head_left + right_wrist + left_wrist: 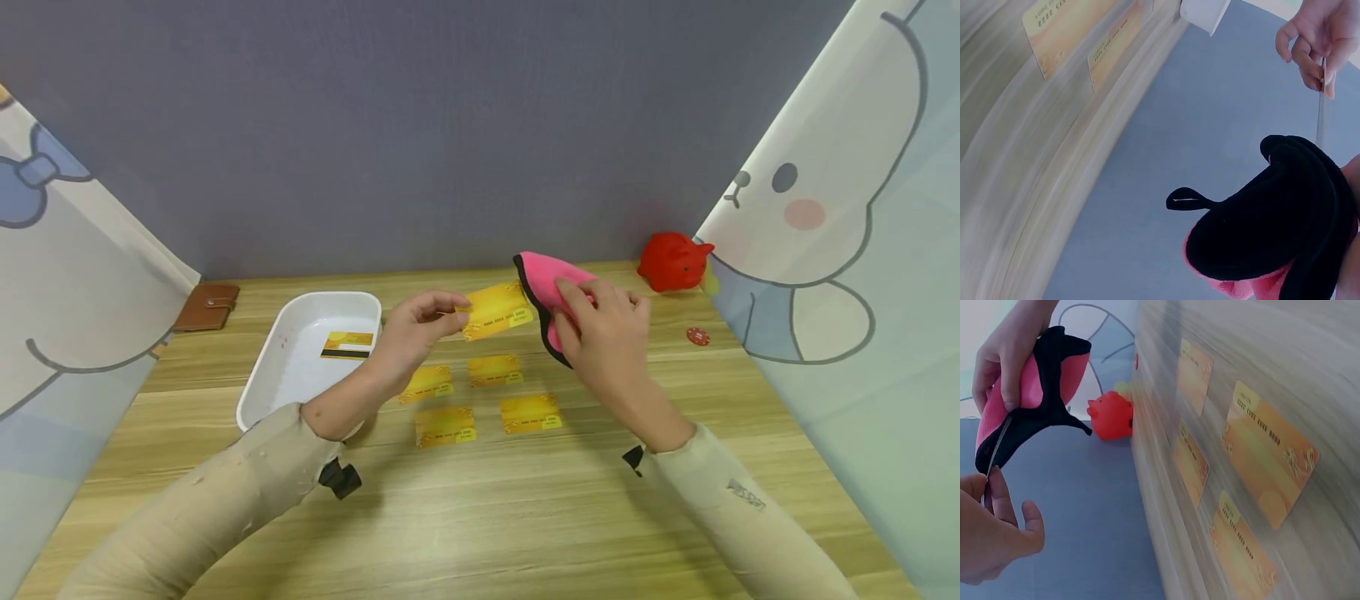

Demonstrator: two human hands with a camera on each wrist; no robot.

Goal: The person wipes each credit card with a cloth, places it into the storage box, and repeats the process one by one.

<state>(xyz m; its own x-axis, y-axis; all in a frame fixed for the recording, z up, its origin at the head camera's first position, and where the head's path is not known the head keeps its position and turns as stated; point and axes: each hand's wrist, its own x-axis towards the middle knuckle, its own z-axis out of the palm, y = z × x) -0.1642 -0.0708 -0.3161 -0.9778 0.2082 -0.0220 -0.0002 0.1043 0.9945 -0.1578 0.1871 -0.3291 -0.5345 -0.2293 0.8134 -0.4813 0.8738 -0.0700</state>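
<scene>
My left hand (405, 337) pinches a gold bank card (497, 310) by its left end, raised over the table. A pink cloth with black edging (557, 287) is gripped in my right hand (611, 337), its edge meeting the card's right end. In the left wrist view the card shows edge-on, running into the fold of the cloth (1030, 394). A small black loop (1188, 199) hangs from the cloth in the right wrist view. Several similar cards lie face up below the hands, one of them this card (531, 413) at the right.
Left of the cards stands a white tray (258, 367) with another card (347, 345) inside, stripe side up. A brown wallet (206, 307) lies at the back left. At the back right are a red piggy bank (672, 262) and a red chip (697, 336). A grey wall rises behind.
</scene>
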